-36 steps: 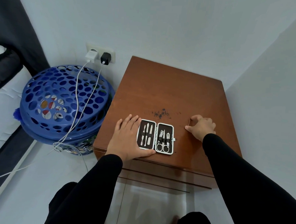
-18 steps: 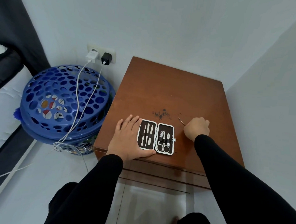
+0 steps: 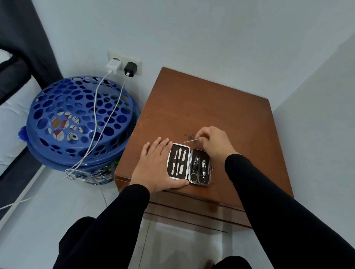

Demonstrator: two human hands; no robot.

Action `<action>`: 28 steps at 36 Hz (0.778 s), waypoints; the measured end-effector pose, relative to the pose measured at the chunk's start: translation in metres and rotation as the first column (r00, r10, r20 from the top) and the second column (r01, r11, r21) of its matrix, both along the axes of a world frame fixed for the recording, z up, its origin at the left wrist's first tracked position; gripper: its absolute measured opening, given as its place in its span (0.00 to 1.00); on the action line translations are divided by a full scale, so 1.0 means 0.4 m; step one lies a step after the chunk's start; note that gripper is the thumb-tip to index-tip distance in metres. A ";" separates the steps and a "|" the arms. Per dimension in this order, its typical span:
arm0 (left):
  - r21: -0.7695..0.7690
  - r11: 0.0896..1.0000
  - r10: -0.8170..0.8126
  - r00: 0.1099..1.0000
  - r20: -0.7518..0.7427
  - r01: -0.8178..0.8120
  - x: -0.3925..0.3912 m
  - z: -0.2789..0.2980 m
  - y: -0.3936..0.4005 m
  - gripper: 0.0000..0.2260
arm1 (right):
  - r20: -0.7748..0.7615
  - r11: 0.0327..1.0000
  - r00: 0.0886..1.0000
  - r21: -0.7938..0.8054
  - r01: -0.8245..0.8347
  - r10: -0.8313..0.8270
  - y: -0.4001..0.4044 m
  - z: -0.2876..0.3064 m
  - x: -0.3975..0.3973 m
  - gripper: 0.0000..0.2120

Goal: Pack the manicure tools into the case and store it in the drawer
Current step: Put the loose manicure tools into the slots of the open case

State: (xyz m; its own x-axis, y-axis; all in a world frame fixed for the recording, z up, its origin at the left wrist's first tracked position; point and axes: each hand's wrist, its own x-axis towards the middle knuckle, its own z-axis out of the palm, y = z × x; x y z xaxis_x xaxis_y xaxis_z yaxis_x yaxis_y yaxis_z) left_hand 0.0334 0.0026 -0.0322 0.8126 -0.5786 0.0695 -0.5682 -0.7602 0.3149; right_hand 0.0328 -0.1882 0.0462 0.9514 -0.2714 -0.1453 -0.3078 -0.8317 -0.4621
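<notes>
Open case (image 3: 189, 167) on wooden nightstand (image 3: 204, 107)

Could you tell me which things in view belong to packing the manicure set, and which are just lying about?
Part of the job:
- open case, lying flat on the wooden cabinet
- thin tool pinched in the right hand
- left hand, steadying the case
- closed drawer front

Just lying about:
- blue basket
- white charger and black charger
- white cables

Brown wooden nightstand (image 3: 196, 106) sitting in the corner between pale grey walls (image 3: 198, 28). Blue perforated basket (image 3: 70, 116) standing left of it on the light floor (image 3: 45, 205), two chargers (image 3: 122, 66) hanging from the wall outlet behind.
</notes>
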 end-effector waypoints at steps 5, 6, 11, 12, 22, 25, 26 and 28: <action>-0.007 1.000 0.006 1.000 0.002 -0.006 -0.002 0.000 -0.001 0.57 | -0.047 0.979 0.983 -0.099 -0.180 0.176 0.041 -0.015 0.027 0.09; -0.007 1.000 0.007 1.000 0.002 -0.007 -0.001 0.000 -0.001 0.57 | -0.057 0.971 0.978 -0.121 -0.208 0.202 0.048 -0.018 0.030 0.09; 0.007 1.000 0.010 1.000 0.002 -0.010 0.000 -0.004 -0.002 0.56 | -0.054 0.943 0.959 -0.178 -0.282 0.277 0.078 -0.024 0.043 0.10; 0.005 1.000 0.010 1.000 0.000 -0.010 0.000 -0.004 -0.002 0.56 | -0.056 0.939 0.957 -0.188 -0.289 0.284 0.081 -0.025 0.045 0.10; 0.012 1.000 0.009 1.000 -0.015 -0.009 0.002 -0.003 -0.001 0.57 | -0.093 0.901 0.930 -0.228 -0.368 0.356 0.104 -0.027 0.066 0.09; 0.023 1.000 0.011 1.000 -0.016 -0.011 0.001 -0.002 -0.002 0.57 | -0.094 0.904 0.928 -0.211 -0.371 0.359 0.111 -0.030 0.067 0.09; 0.020 1.000 0.011 1.000 -0.017 -0.011 0.001 -0.003 -0.002 0.57 | -0.087 0.907 0.929 -0.202 -0.369 0.359 0.111 -0.030 0.067 0.08; 0.003 1.000 0.010 1.000 -0.020 -0.010 0.001 -0.004 -0.001 0.57 | -0.078 0.908 0.928 -0.188 -0.373 0.365 0.110 -0.026 0.065 0.05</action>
